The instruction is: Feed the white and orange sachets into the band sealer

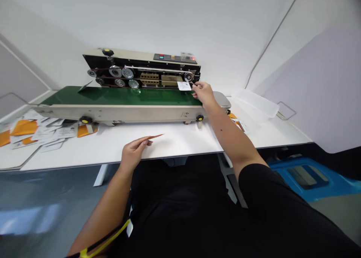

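My left hand (pixel 134 152) pinches a thin orange-brown pouch (pixel 155 136), seen almost edge-on above the front of the white table. Farther forward, my right hand (pixel 203 93) reaches over the right end of the green conveyor belt (pixel 152 96). Its curled fingers are at the right edge of a small white printed pouch (pixel 184 86), whose top is at the sealing machine (pixel 158 77); the exact finger contact is hard to see. Another pale pouch (pixel 85 86) stands tilted at the left part of the belt.
Orange and white pouches (pixel 53 132) lie in a loose pile at the table's left. Several more (pixel 238 122) are partly hidden behind my right arm. A clear plastic bin (pixel 256 102) is at the back right. Below the table edge is a blue plastic stool (pixel 313 179).
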